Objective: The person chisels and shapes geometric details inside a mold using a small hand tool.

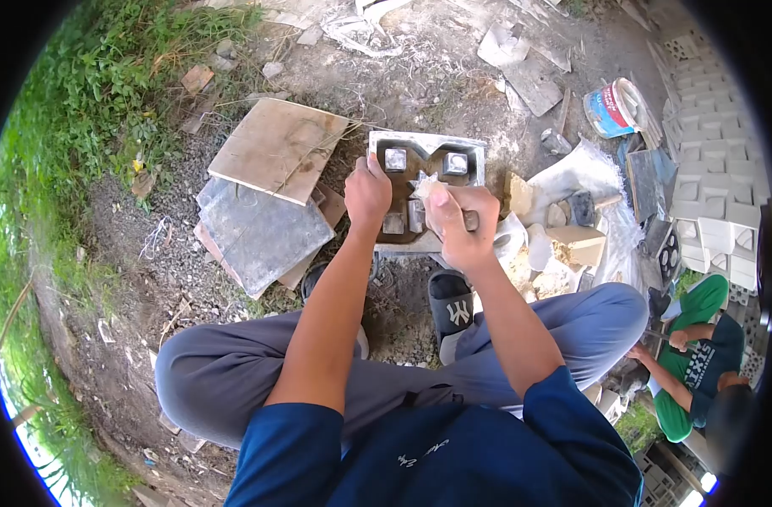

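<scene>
A grey metal block mould with raised square studs and a star-shaped piece inside stands on the ground between my feet. My left hand is closed on its left rim, with the fingertips partly hidden. Above the middle of the mould, my right hand pinches a small pale scrap between thumb and fingers, close to the star shape. Whether the scrap is cloth or foam I cannot tell. My right wrist and hand cover the mould's lower right part.
Square tiles and a brown board lie stacked to the left. To the right are a white sack, yellowish foam-like chunks and a paint bucket. Pale blocks are stacked far right; another person sits below them.
</scene>
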Available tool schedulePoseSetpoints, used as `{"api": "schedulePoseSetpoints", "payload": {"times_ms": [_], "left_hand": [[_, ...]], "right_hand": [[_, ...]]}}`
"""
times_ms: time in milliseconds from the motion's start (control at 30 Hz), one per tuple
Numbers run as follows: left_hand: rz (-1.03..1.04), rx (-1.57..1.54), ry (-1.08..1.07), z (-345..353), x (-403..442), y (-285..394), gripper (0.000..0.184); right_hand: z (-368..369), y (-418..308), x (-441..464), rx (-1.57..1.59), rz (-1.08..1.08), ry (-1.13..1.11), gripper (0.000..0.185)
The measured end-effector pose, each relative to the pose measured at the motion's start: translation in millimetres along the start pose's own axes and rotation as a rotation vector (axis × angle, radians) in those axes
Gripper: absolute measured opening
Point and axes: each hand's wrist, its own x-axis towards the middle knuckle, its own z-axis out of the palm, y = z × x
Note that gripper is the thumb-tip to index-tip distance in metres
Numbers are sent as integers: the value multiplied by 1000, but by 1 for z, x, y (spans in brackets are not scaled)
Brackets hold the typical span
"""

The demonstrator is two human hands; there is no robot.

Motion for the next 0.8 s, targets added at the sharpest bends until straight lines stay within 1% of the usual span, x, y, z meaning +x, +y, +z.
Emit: {"api": "schedulePoseSetpoints", "payload": {"times_ms": [67,133,200,267,300,333,400,433,467,533,600,667,733,800], "left_hand": [[-35,1,-21,-2,-3,-1,46],[-36,-15,-41,1,1,-2,47],[-20,2,-32,2,5,0,47],[11,9,-9,4,1,-5,47],[11,-5,-6,3,0,-4,48],[3,-3,-7,0,-3,-4,48],[-26,9,-22,0,-2,-1,48],[-15,6,-22,2,1,0,48],[10,-4,-9,2,3,-1,48],[25,-10,-4,1,2,-3,48],[8,-23,-14,1,0,-5,48],[-7,-64,-11,1,-2,-4,49],[-23,-99,-4,1,1,-8,50],[-45,-193,-60,0,4,-12,57]], "right_hand": [[0,5,-5,39,-7,-12,51],[2,11,-1,-195,46,-95,52],[-3,9,3,-148,13,-60,52],[-11,0,-3,-97,56,-43,53],[-9,-1,-6,-42,-9,-14,54],[-9,2,-8,-41,-2,-18,54],[-9,9,-7,-103,102,-51,54],[-11,5,-6,-43,160,-42,55],[-13,4,-5,-43,152,-38,55],[-17,2,-10,-44,-11,-69,55],[-14,11,-18,-19,20,-69,53],[-11,16,-12,-21,234,-17,50],[-14,6,-9,-5,222,3,49],[-17,-1,-7,133,176,19,49]]}}
